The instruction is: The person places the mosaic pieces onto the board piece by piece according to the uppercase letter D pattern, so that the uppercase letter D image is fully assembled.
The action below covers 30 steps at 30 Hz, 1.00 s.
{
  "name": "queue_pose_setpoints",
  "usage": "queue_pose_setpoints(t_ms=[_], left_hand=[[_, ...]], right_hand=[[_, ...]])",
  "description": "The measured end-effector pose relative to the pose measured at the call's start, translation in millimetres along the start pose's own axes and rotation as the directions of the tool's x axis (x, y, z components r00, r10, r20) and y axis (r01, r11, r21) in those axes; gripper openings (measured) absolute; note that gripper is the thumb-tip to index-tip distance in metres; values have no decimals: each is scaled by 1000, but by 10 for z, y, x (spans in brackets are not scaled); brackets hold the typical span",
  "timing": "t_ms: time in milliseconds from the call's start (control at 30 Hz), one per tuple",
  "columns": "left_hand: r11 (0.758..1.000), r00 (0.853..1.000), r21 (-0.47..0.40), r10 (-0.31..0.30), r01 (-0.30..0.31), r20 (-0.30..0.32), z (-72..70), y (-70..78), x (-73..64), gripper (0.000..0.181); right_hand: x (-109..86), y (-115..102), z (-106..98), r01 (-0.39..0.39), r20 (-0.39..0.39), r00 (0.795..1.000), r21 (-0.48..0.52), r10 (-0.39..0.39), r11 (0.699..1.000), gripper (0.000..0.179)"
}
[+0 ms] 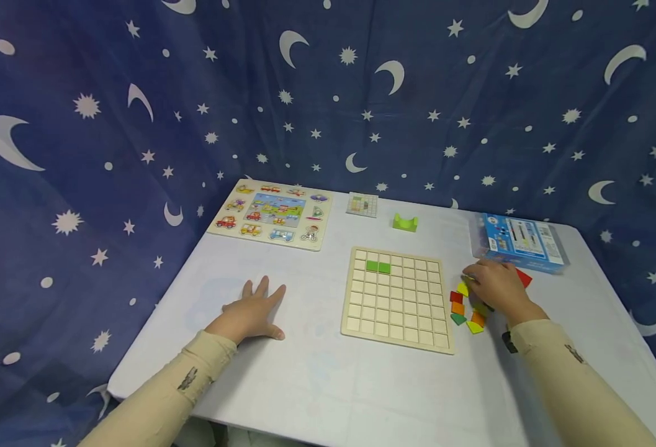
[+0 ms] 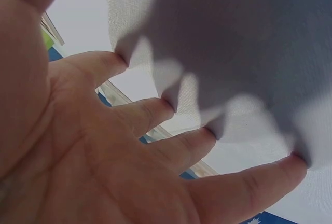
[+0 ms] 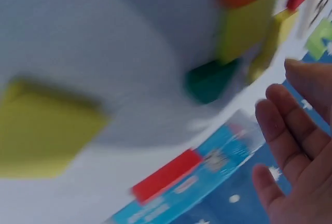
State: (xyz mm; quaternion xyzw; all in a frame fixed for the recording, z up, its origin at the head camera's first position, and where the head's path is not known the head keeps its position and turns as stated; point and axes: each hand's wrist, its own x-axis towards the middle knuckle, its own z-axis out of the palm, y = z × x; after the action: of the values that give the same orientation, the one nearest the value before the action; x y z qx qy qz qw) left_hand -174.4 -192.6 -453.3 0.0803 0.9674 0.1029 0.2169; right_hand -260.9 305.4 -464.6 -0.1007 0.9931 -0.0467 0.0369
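Observation:
My left hand [image 1: 249,316] rests on the white table with its fingers spread and fingertips touching the cloth. My right hand [image 1: 498,288] is over loose coloured tiles on the right; its fingers are relaxed, with no tile between them in the right wrist view. Around it lie a dark red tile [image 1: 456,297], an orange tile [image 1: 458,308], a green tile [image 1: 458,319] and a yellow tile [image 1: 475,327]; the hand hides others. Between the hands is a wooden grid board [image 1: 397,303], with two green tiles [image 1: 384,268] side by side near its upper left.
A picture puzzle board [image 1: 313,239] lies at the back left. Behind the grid board are a small patterned card [image 1: 362,205] and a light green holder [image 1: 404,223]. A clear and blue box [image 1: 520,239] stands back right, with a red tile [image 1: 524,278] before it.

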Motion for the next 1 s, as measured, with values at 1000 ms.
queue_pose_setpoints(t_ms=[1000], left_hand=[[1000, 1000, -12, -15, 15, 6, -2, -12, -6, 105]], right_hand=[[309, -783, 104, 349, -236, 910, -13, -342, 937, 18]])
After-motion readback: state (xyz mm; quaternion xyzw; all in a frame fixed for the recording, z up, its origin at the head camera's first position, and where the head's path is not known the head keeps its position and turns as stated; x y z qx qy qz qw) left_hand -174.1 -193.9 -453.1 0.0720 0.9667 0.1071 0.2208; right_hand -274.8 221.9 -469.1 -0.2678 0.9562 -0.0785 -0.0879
